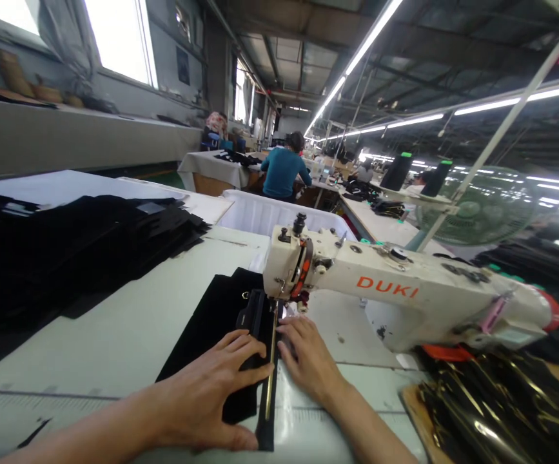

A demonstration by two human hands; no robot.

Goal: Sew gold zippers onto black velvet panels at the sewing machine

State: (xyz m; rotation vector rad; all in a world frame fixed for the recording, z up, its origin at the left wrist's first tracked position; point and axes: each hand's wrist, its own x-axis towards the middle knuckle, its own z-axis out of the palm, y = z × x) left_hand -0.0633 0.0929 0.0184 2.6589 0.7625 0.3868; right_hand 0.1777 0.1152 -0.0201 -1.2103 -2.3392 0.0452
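Observation:
A black fabric panel (202,328) lies flat on the table, its right edge beneath the needle area of a white sewing machine (337,270). Along that edge runs a black zipper strip (270,386) with gold teeth, its near end reaching toward me. My left hand (225,380) rests on the panel and strip with fingers and thumb spread. Close to the presser foot, my right hand (305,351) lies to the right of the strip, fingers stretched out and fingertips at its edge. Part of the panel is hidden under my left hand.
Stacked black fabric pieces (80,251) cover the table's left side. At right, black zipper strips with gold teeth (496,406) lie on a board. Behind the machine are a white bin (260,209), a green fan (477,206) and a person in a teal top (282,173).

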